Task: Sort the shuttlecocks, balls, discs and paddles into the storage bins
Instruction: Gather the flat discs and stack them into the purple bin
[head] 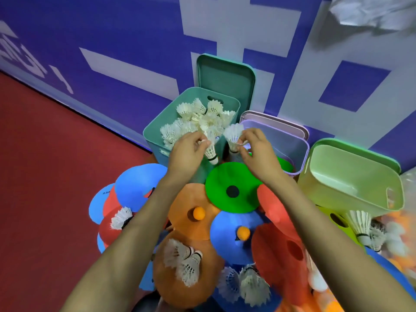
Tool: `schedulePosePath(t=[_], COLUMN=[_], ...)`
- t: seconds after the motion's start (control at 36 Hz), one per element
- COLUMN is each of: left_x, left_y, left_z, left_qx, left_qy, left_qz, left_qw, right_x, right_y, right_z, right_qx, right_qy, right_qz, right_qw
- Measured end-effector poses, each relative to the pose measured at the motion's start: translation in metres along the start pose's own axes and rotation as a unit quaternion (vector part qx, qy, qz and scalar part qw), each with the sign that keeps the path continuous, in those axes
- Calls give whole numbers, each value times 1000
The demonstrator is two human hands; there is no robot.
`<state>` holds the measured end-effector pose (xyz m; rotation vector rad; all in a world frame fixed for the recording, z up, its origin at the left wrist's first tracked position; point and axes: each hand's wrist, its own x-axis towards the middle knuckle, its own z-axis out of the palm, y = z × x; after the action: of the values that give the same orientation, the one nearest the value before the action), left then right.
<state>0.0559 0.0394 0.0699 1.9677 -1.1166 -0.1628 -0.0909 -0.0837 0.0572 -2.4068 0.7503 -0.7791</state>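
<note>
Pinching one shuttlecock (211,154) cork-down in the left hand (188,153) right at the teal bin's (153,136) front rim, and a second shuttlecock (233,136) in the right hand (256,154) just off its right corner. Already heaped with shuttlecocks in there lol. Just below the bin, a messy pile of discs (220,188), orange balls (199,213) and loose shuttlecocks (186,264).

The pile of orange and white balls (397,233) at the right edge was blurred and cut off. A crumpled white thing (371,12) in the top right corner was cropped and unidentifiable. Print on the leftmost blue disc (101,199) was too small to read. The right hand (256,154) hid the lilac bin's (292,143) near left corner and one side of the shuttlecock (233,135) it pinched.
</note>
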Motion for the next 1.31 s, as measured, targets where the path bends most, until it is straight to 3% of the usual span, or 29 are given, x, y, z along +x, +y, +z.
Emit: schedulePosePath(t=[0.19, 0.42, 0.5, 0.64, 0.72, 0.83, 0.92, 1.08, 1.31], left_x=[58, 85, 86, 85, 81, 78, 79, 95, 109], left_y=[-34, -69, -76, -79, -83, -90, -93, -89, -83], left_z=[-21, -27, -25, -28, -32, -30, -26, -20, -19], left_qx=[99, 276, 300, 273, 280, 351, 376, 411, 421], left_qy=[43, -33, -47, 25, 40, -44, -98, -119, -163], left_qz=[-60, -110, -115, -92, -88, -133, -144, -118, -100], left_qw=[992, 954, 946, 957, 955, 926, 910, 896, 887], right_x=[83, 150, 162, 174, 179, 181, 184, 178, 165], right_y=[-2, -6, -7, -5, 2, 11, 10, -2, 2], right_z=[27, 82, 101, 121, 128, 134, 135, 134, 125], right_qx=[1, 0, -25, -66, -135, -214, -180, -100, -116], right_qy=[-10, -59, -85, -85, -128, -179, -164, -109, -10], right_qz=[6, 3, -6, -23, -5, -6, -3, -34, 17], right_qw=[1000, 998, 996, 994, 983, 960, 970, 988, 993])
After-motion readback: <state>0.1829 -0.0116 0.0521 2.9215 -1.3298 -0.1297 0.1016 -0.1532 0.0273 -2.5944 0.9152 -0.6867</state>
